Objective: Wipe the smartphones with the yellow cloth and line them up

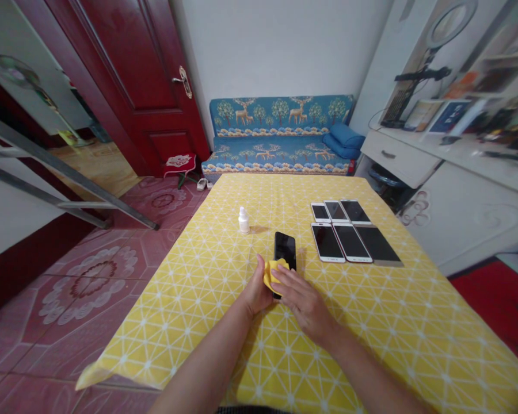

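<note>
A black smartphone [285,248] is tilted up above the table, its dark screen facing me. My left hand [258,290] grips its lower left side, thumb pointing up along the edge. With closed fingers, my right hand [301,299] presses a folded yellow cloth [273,275] onto the lower part of the screen. The cloth and both hands hide the phone's bottom end. Just beyond, to the left, a small white bottle [244,221] stands upright on the table.
The table wears a yellow patterned tablecloth [190,287]. Several phones lie in two rows on the right, among them a white phone [328,242] and a dark slab [377,244]. Behind are a blue sofa [276,150] and a red stool [180,163]; a white cabinet [466,218] borders the right.
</note>
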Tool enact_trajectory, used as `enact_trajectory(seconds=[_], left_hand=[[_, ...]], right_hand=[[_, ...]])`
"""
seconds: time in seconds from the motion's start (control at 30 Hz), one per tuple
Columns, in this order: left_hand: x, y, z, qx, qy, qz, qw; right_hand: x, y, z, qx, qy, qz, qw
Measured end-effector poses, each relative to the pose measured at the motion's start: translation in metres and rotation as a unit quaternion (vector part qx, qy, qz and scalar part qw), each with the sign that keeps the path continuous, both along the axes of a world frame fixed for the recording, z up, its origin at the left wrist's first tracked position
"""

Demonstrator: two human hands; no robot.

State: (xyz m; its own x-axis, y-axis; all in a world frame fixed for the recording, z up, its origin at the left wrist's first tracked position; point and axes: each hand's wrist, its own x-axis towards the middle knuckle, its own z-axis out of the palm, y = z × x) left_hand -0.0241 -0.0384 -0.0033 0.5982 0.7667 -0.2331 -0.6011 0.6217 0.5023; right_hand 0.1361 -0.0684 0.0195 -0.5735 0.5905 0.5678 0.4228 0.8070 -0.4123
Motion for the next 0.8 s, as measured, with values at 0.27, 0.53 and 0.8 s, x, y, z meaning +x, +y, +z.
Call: enact_trajectory(seconds=[0.27,0.53,0.8], left_hand=[[-0.009,-0.002,0.019,-0.014,-0.058,0.023,0.998],[-0.006,0.001,0.007,-0.019,-0.048,0.031,0.998],[-0.003,-0.001,0.006,0.059,-0.015,-0.083,0.995]], right_hand=[[0.002,-0.021,-0.003,0.008,-0.063,0.021,0.998],[0.005,0.002,-0.006,0.037,-0.058,-0.026,0.997],[0.015,0.053,0.014,0.039,-0.042,-0.143,0.988]])
